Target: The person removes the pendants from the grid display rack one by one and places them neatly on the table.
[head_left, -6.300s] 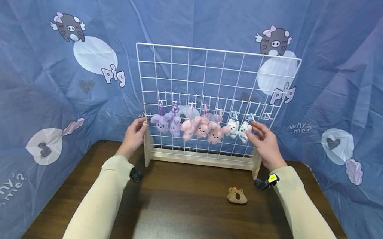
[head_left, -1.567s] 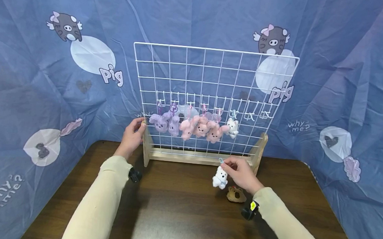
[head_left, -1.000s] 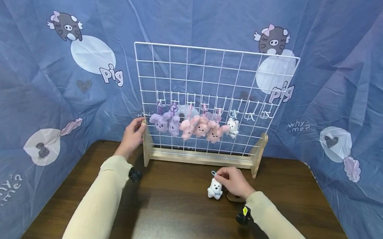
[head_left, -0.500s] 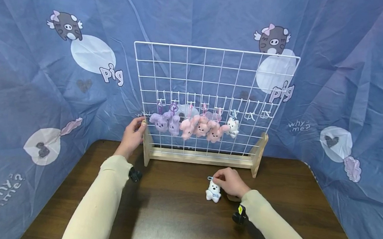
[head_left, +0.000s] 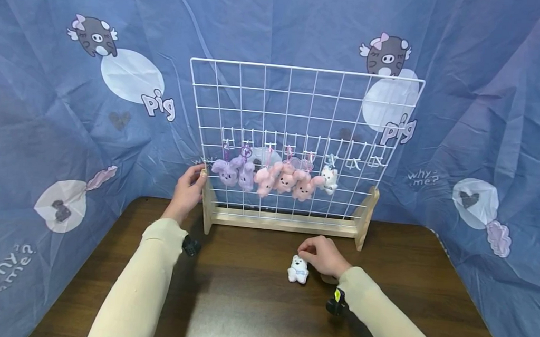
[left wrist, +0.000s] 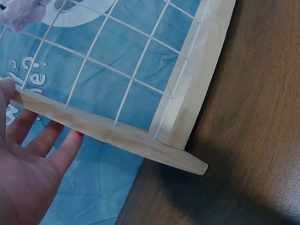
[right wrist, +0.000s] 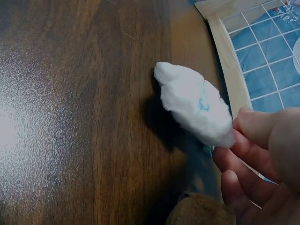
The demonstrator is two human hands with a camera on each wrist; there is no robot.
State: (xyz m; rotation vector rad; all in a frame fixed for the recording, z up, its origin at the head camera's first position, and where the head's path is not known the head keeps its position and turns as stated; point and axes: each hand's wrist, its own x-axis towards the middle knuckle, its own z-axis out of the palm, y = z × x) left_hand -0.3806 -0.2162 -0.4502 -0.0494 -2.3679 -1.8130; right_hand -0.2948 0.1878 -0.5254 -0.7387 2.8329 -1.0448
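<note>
My right hand [head_left: 325, 256] pinches a white bear plush keychain [head_left: 298, 269] by its head end, at the tabletop in front of the rack. In the right wrist view the bear [right wrist: 194, 103] lies belly outward with a blue bow, its clip hidden. My left hand [head_left: 187, 191] holds the left wooden post of the white grid rack [head_left: 299, 102]; the left wrist view shows the thumb in front of the post [left wrist: 108, 131] and fingers behind it. From the rack's hooks hang purple plush keychains [head_left: 227, 174], pink ones [head_left: 286, 181] and another white bear [head_left: 329, 179].
Two bare hooks [head_left: 353, 163] are at the right end of the row. A brown plush [right wrist: 201, 211] lies on the table under my right hand, mostly hidden in the head view. Blue printed cloth [head_left: 262, 25] surrounds the dark wooden table [head_left: 250, 304].
The white bear has left its hook beside the other bear. My right hand has brought it down and left to the tabletop, where its clip has dropped from sight. My left hand stays put.
</note>
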